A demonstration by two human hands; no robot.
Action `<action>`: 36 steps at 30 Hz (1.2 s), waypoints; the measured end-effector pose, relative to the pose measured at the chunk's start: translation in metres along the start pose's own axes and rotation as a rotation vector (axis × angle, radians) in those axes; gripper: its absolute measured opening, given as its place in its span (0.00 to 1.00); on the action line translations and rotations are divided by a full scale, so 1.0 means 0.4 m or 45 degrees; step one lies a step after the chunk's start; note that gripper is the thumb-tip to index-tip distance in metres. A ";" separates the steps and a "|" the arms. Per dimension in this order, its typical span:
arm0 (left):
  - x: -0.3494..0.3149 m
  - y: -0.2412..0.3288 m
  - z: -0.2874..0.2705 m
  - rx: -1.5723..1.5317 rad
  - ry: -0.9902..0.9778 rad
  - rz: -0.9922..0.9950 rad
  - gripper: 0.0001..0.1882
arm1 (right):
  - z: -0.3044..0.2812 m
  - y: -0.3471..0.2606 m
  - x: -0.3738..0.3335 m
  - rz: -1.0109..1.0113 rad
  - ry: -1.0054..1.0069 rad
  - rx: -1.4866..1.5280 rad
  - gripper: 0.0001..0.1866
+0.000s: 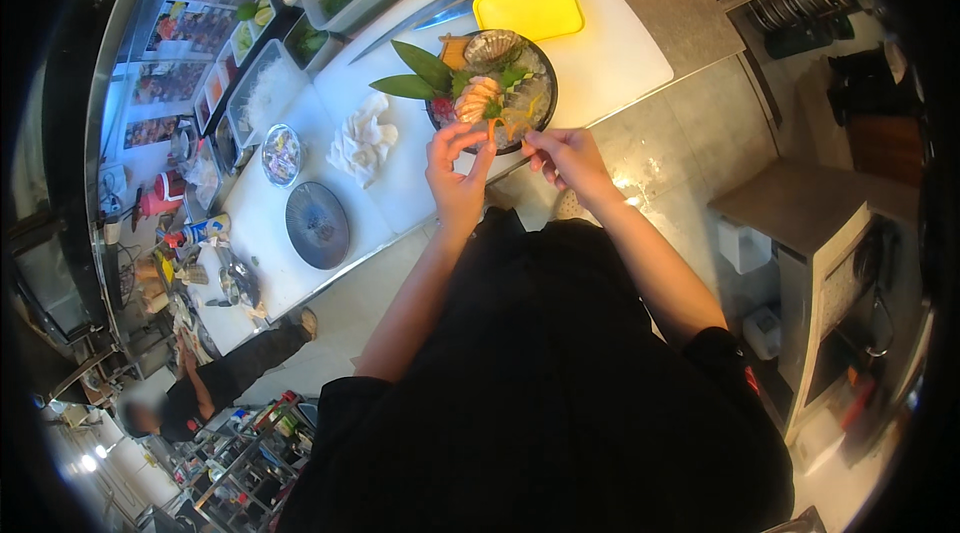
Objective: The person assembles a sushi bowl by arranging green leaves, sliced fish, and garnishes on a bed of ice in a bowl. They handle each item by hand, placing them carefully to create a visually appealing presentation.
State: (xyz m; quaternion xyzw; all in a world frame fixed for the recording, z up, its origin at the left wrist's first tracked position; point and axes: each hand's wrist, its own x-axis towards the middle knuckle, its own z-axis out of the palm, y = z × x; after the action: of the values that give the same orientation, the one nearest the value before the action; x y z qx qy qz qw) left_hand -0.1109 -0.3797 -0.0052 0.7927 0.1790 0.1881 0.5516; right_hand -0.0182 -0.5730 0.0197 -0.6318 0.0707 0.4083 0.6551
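the two bare hands at a dark round bowl [554, 98], seen from above. the bowl stands at the near edge of a white cutting board [630, 53]. printed food pictures [175, 83] line the left wall, and a blue-and-yellow container [208, 230] bears a coloured label; lettering on these is too small to make out. a small red mark [752, 380] shows on the right black sleeve. left hand [458, 168]: fingers curled, thumb and forefinger nearly closed on a thin orange strip [493, 129] at the bowl's near side. right hand [567, 158]: thumb and forefinger brought close together at the near right rim, the other fingers bent inward; whether anything lies between the tips cannot be told. within the bowl: orange slices [478, 98] left of centre, a ribbed shell [492, 47] at the far side, and long green leaves [415, 76] projecting leftward over the rim. beyond it lies a yellow lid [530, 8].
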 end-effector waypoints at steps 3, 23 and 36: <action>0.002 0.006 0.017 0.055 0.040 0.049 0.19 | 0.015 0.017 0.039 -0.196 0.116 -0.149 0.18; -0.004 0.022 0.010 0.147 0.163 0.082 0.21 | 0.057 0.042 0.068 -0.473 0.547 -0.592 0.15; 0.016 0.019 0.042 0.555 0.372 0.341 0.25 | 0.052 0.033 0.070 -0.467 0.543 -0.371 0.10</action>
State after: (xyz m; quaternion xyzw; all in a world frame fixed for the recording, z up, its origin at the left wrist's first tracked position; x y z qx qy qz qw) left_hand -0.0963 -0.3926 -0.0027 0.8735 0.1865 0.3285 0.3070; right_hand -0.0171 -0.5438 -0.0035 -0.7927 0.0321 0.1473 0.5907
